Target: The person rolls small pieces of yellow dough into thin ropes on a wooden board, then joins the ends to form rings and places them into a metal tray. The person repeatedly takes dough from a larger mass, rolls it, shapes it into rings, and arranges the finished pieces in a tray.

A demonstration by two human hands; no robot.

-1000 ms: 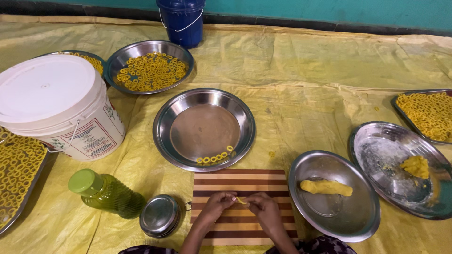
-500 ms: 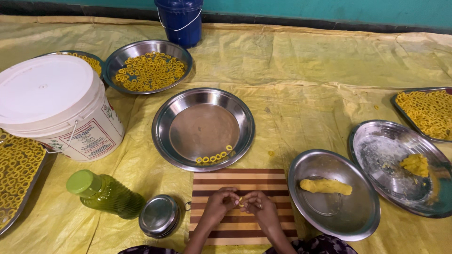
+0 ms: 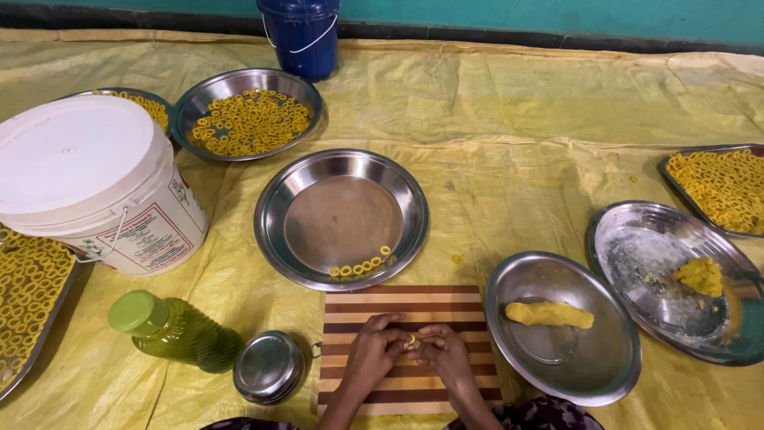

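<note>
My left hand (image 3: 372,354) and my right hand (image 3: 444,357) meet over a striped wooden board (image 3: 406,302), fingertips pinched together on a small yellow dough ring (image 3: 411,341). Just beyond the board stands a steel plate (image 3: 278,219) with several finished dough rings (image 3: 362,267) along its near rim. To the right, a roll of yellow dough (image 3: 549,314) lies in a steel bowl (image 3: 581,374).
A white lidded bucket (image 3: 87,179), a green oil bottle (image 3: 171,330) and a small steel lid (image 3: 268,366) sit to the left. Trays of rings (image 3: 247,119) (image 3: 720,187) (image 3: 24,295), a plate with a dough lump (image 3: 700,275) and a blue bucket (image 3: 301,36) ring the yellow sheet.
Both hands have stayed over the board, fingers drawing closer around the small dough piece. Nothing else has moved.
</note>
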